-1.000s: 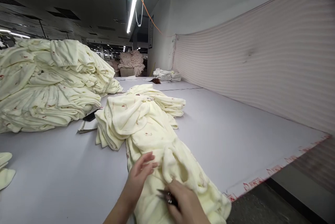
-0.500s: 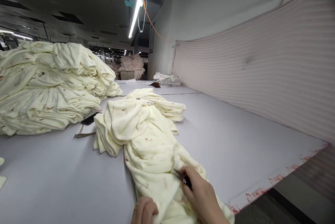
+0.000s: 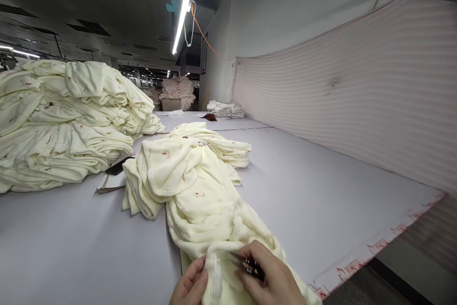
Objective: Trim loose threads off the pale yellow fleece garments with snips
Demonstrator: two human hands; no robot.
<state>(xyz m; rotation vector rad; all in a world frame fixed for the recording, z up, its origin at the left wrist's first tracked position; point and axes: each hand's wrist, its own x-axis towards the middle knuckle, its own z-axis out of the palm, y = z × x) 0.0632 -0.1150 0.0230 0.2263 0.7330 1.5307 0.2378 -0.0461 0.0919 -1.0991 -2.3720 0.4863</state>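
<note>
A cream fleece garment [image 3: 200, 200] with small red prints lies bunched on the grey table [image 3: 314, 176] in front of me. My left hand [image 3: 190, 287] pinches a fold of it at the near edge, fingers closed on the cloth. My right hand [image 3: 271, 279] grips a small dark pair of thread snips [image 3: 246, 263], its tips pointing left at the pinched fold. Both hands sit low at the bottom of the view, close together.
A tall heap of the same cream garments [image 3: 60, 119] fills the left of the table. A dark phone on papers [image 3: 113, 172] lies beside it. Folded white stacks [image 3: 224, 110] sit far back. A striped cloth wall [image 3: 357, 91] runs along the right; the table edge [image 3: 374, 252] is near right.
My left hand drew back from the top of the garment to its near edge and pinched a fold. My right hand with the snips moved toward that fold. The view shifted slightly.
</note>
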